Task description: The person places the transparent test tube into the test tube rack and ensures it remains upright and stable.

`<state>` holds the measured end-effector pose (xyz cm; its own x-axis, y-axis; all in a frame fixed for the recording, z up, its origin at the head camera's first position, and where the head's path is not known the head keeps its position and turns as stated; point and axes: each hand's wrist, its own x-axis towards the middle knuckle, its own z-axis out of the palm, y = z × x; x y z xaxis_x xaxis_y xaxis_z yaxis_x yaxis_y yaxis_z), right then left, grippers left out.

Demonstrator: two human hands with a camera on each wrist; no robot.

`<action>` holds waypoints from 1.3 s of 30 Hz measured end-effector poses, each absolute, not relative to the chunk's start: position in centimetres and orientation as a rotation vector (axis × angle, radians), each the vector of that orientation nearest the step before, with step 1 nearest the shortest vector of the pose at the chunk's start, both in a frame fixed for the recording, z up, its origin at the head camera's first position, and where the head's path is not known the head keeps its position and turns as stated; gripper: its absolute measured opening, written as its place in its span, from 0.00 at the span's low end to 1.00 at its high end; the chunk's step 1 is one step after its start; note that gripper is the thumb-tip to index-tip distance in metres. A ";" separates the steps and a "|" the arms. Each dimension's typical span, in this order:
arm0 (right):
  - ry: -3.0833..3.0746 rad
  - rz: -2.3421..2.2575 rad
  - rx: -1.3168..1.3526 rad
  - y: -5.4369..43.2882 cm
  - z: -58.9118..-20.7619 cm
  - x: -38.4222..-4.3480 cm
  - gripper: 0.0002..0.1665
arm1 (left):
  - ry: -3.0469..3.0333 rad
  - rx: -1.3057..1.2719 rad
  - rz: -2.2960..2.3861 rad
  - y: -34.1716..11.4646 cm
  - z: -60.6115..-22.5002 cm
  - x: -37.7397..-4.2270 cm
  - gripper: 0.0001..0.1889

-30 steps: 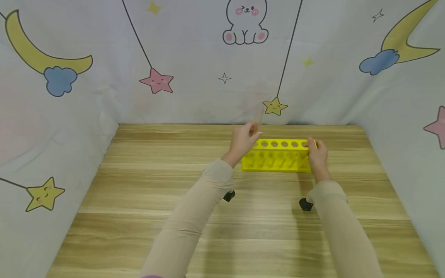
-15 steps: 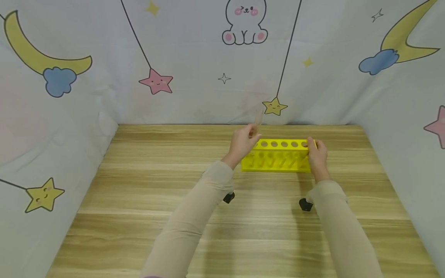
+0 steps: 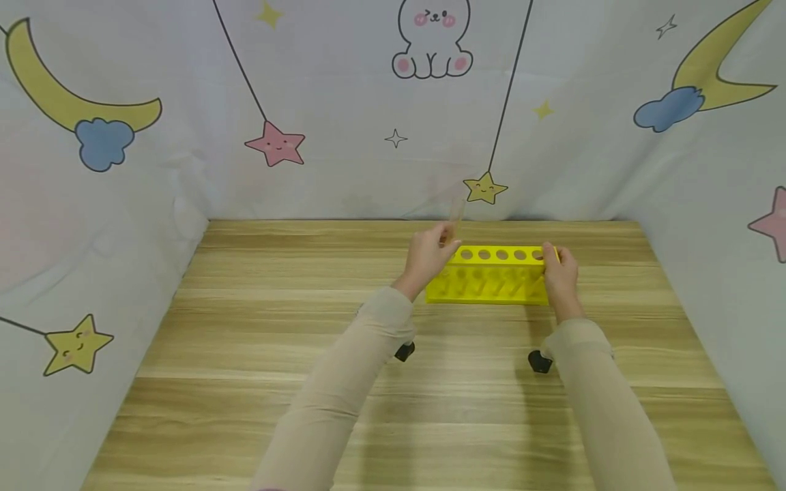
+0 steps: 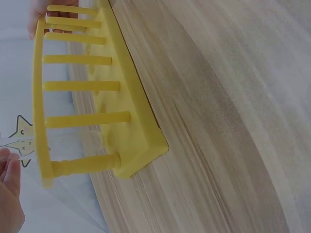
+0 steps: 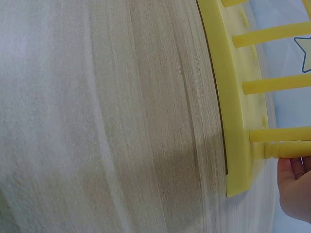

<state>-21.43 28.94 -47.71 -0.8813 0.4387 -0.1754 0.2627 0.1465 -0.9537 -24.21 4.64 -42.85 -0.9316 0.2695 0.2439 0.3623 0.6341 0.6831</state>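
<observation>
A yellow test tube rack [image 3: 488,296] stands upright on the wooden table, with a row of round holes along its top plate and pegs below. At its left end my left hand [image 3: 426,254] pinches a clear test tube [image 3: 457,210], which points up above the fingers. In the left wrist view, my left fingertips [image 4: 13,162] are close over the rack's top plate [image 4: 39,107], and the faint tube overlaps the plate's end. My right hand [image 3: 561,276] grips the rack's right end, thumb on top; the right wrist view shows its fingers at the end post [image 5: 289,149].
The wood-grain table [image 3: 276,327] spreads around the rack. White cloth [image 3: 344,177] printed with stars, moons and a rabbit hangs behind the table and at both sides. Black wrist-worn pieces [image 3: 540,361] show under the sleeves.
My left hand has moved slightly down, and the test tube has sunk a little with it toward the rack. The right hand and the rack have stayed still.
</observation>
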 end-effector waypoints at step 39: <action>-2.270 1.794 -0.675 28.8 -47.7 -21.4 0.17 | -2.784 -0.450 -1.141 4.7 -43.8 -23.9 0.16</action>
